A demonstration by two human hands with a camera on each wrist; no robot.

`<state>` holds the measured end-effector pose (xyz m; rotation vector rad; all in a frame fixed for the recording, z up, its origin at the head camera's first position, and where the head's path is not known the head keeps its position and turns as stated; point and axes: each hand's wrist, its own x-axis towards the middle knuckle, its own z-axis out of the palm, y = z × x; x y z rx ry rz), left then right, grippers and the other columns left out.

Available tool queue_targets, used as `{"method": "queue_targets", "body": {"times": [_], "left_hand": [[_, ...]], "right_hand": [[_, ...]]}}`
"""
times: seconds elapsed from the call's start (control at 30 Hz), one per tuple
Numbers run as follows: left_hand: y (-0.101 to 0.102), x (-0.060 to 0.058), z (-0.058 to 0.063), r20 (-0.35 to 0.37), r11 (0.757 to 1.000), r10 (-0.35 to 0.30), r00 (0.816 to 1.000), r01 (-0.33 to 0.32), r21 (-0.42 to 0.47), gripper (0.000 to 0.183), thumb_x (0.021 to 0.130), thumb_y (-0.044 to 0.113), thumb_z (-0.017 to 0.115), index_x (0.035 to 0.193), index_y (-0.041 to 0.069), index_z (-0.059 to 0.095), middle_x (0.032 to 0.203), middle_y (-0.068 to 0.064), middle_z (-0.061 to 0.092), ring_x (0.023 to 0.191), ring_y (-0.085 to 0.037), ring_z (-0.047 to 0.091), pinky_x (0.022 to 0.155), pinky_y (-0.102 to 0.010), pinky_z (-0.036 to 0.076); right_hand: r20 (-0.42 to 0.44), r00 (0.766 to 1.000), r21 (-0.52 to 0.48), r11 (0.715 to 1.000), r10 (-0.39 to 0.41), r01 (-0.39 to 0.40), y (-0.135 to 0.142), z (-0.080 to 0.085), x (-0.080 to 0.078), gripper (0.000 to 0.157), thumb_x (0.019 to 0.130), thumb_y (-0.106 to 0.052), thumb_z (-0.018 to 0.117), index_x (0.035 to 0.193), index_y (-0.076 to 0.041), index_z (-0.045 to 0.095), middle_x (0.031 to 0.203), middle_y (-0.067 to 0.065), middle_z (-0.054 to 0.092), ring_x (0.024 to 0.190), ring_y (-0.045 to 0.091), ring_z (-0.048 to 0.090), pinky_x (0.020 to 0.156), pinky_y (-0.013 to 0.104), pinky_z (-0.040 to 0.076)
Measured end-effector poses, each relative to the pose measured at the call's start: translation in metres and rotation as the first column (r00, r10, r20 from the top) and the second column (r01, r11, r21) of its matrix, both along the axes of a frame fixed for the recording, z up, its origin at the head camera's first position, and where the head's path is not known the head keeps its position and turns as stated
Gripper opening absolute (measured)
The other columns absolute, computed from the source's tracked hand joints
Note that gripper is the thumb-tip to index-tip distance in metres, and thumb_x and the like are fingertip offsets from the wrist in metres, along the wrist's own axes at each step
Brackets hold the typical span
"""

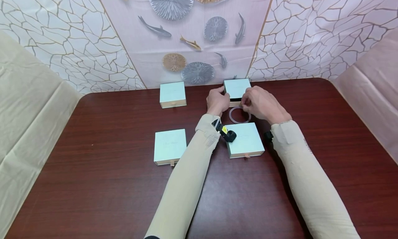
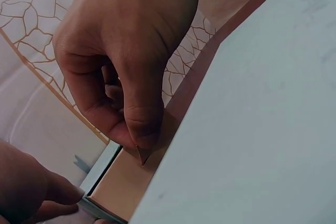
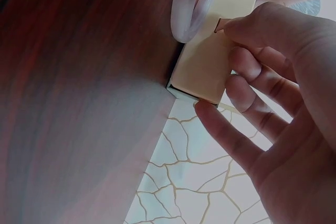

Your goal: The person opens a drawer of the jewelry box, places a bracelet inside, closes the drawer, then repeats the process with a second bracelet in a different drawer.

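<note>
At the back right of the table stands a mint-green drawer box (image 1: 237, 88) with a tan drawer front (image 3: 202, 61). A dark strip shows between its top and the drawer front. My left hand (image 1: 217, 101) holds this box by its left side, fingertips at the front corner in the left wrist view. My right hand (image 1: 262, 103) pinches the small ribbon tab (image 2: 140, 156) on the drawer front between thumb and forefinger. Its little finger touches the drawer's lower edge in the right wrist view. A pale, translucent bangle (image 1: 230, 115) lies before the drawer.
Just in front of the bangle sits another mint box (image 1: 245, 139), partly under my left wrist camera. Two similar boxes stand to the left, one at the back (image 1: 172, 92) and one nearer (image 1: 169, 145), beside my left sleeve. A patterned cloth (image 1: 199, 49) hangs behind the table.
</note>
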<state>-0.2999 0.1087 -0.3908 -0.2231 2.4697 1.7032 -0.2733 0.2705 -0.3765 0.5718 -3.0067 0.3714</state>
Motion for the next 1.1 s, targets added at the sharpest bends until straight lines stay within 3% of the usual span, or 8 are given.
{"method": "queue_targets", "body": {"times": [0.13,0.2,0.37,0.47,0.6,1.0,1.1], "left_hand": [[0.0001,-0.0020,-0.0009,-0.022,1.000,-0.016,1.000,0.016,-0.001,0.046,0.105,0.016,0.055,0.149,0.030,0.054,0.147,0.003,0.060,0.137,-0.026,0.049,0.083,-0.027,0.045],[0.0002,-0.0035,-0.0014,-0.015,1.000,-0.022,1.000,0.022,0.005,0.045,0.105,0.016,0.055,0.147,0.031,0.056,0.147,0.005,0.060,0.133,-0.024,0.051,0.074,-0.026,0.043],[-0.0002,-0.0076,-0.0026,0.022,0.999,-0.043,0.999,0.043,0.021,0.041,0.105,0.015,0.052,0.141,0.034,0.062,0.152,0.007,0.056,0.093,-0.025,0.054,0.047,-0.026,0.031],[-0.0003,-0.0084,-0.0029,0.032,0.999,-0.047,0.998,0.047,0.023,0.041,0.106,0.016,0.052,0.141,0.034,0.061,0.153,0.007,0.054,0.079,-0.023,0.047,0.045,-0.025,0.030],[-0.0002,-0.0082,-0.0028,0.029,0.999,-0.053,0.998,0.053,0.014,0.041,0.106,0.016,0.051,0.143,0.034,0.059,0.154,0.006,0.053,0.082,-0.024,0.048,0.046,-0.025,0.030],[-0.0018,-0.0059,-0.0011,0.017,0.997,-0.074,0.997,0.074,0.007,0.042,0.107,0.017,0.049,0.146,0.032,0.056,0.156,0.006,0.050,0.119,-0.030,0.054,0.050,-0.026,0.033],[-0.0020,-0.0057,-0.0007,0.024,0.997,-0.074,0.997,0.074,0.005,0.042,0.107,0.017,0.049,0.146,0.033,0.056,0.156,0.006,0.050,0.119,-0.029,0.054,0.049,-0.025,0.033]], "right_hand": [[-0.002,1.000,-0.001,1.000,0.005,-0.005,0.0007,-0.0004,0.0003,0.008,0.091,-0.007,0.071,0.088,-0.006,0.078,0.095,0.008,0.068,0.095,0.026,0.058,0.078,0.042,0.051],[-0.005,1.000,-0.001,1.000,0.010,-0.010,0.0009,-0.0007,0.0003,0.008,0.090,-0.007,0.071,0.088,-0.006,0.078,0.094,0.008,0.068,0.095,0.026,0.058,0.079,0.043,0.051],[-0.010,1.000,0.002,1.000,0.015,-0.015,0.0014,-0.0010,-0.0005,0.008,0.091,-0.007,0.071,0.088,-0.006,0.078,0.095,0.008,0.068,0.095,0.026,0.058,0.079,0.042,0.050],[-0.012,1.000,0.004,1.000,0.017,-0.017,0.0017,-0.0010,-0.0007,0.008,0.091,-0.007,0.071,0.088,-0.006,0.078,0.095,0.008,0.068,0.095,0.026,0.058,0.079,0.042,0.050],[-0.017,1.000,0.005,1.000,0.025,-0.025,0.0018,-0.0010,-0.0006,0.008,0.090,-0.007,0.071,0.088,-0.006,0.079,0.095,0.008,0.068,0.095,0.026,0.059,0.079,0.042,0.051],[-0.017,1.000,0.001,1.000,0.024,-0.024,0.0018,-0.0004,0.0005,0.008,0.089,-0.006,0.070,0.089,-0.006,0.079,0.094,0.008,0.068,0.093,0.025,0.059,0.079,0.041,0.051],[-0.018,0.999,0.000,1.000,0.029,-0.029,0.0018,-0.0003,0.0008,0.008,0.089,-0.006,0.071,0.089,-0.006,0.079,0.094,0.007,0.069,0.092,0.024,0.060,0.079,0.041,0.051]]}}
